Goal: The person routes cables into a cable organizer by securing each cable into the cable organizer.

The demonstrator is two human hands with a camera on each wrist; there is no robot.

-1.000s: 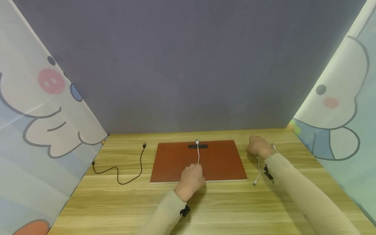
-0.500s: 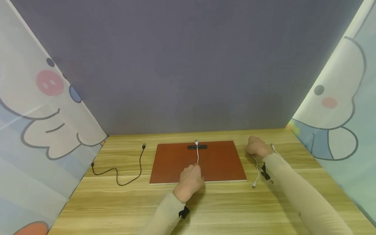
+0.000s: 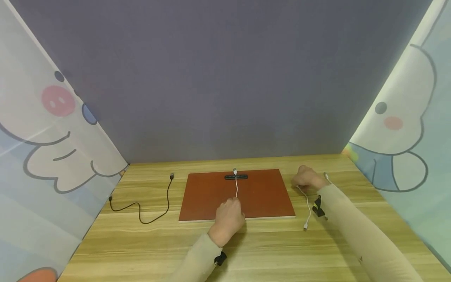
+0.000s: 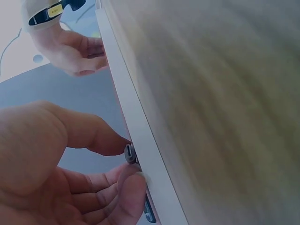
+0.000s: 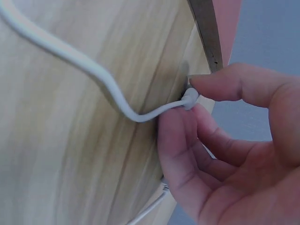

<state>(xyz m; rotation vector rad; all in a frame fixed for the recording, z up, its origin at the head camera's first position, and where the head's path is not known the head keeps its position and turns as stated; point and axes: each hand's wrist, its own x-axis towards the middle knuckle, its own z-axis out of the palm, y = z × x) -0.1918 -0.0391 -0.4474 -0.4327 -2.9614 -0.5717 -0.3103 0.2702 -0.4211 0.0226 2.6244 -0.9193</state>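
My left hand point(image 3: 229, 219) is at the front edge of a reddish-brown board point(image 3: 208, 196). Its thumb and index finger pinch the metal-ended connector point(image 4: 130, 153) of a white USB cable point(image 3: 237, 188). That cable runs back across the board, its USB-A plug lying over a dark cable holder strip point(image 3: 243, 177). Right of the board, my right hand point(image 3: 305, 178) pinches one white end point(image 5: 189, 97) of a second USB cable point(image 3: 310, 211) close over the table. The second cable curves toward me, with its other plug point(image 3: 305, 227) lying on the wood.
A black USB cable point(image 3: 168, 199) lies in a loose curve on the wooden table point(image 3: 267, 250) at left. Another white plug point(image 3: 326, 176) lies beyond my right wrist, its cable partly hidden by the sleeve. A grey panel point(image 3: 225, 78) rises behind the table.
My right hand has shifted slightly left with the cable end in it, and that cable's free plug has slid a little toward me. My left hand stays nearly still.
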